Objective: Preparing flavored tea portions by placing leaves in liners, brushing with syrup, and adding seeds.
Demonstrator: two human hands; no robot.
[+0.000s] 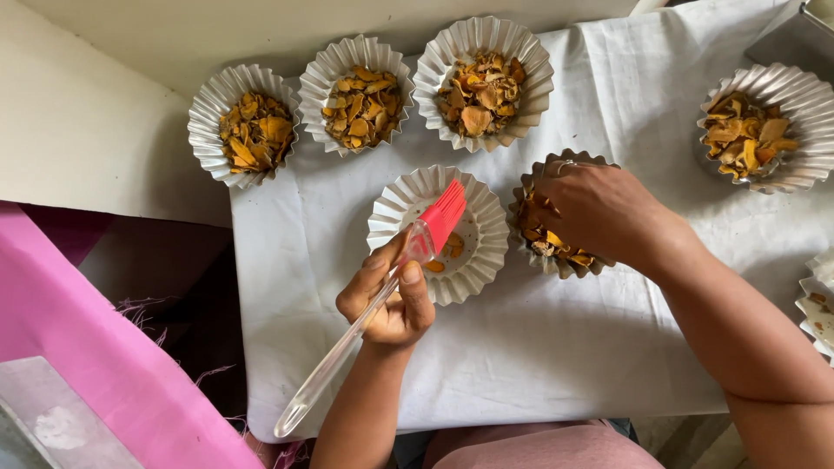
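White cloth bearing fluted foil cups. Right hand, forearm angled in, fingers curled down into a cup of orange chips; grasp hidden. Left hand clenches a clear-handled pastry brush, red bristles above the grip in a nearly empty cup.

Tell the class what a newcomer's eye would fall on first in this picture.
First, the red silicone pastry brush with a clear handle, held by the left hand over a nearly empty white fluted paper cup at the centre. Next, three fluted paper cups of orange-yellow dried flakes line the far edge of the white cloth, while the right hand reaches into another filled cup.
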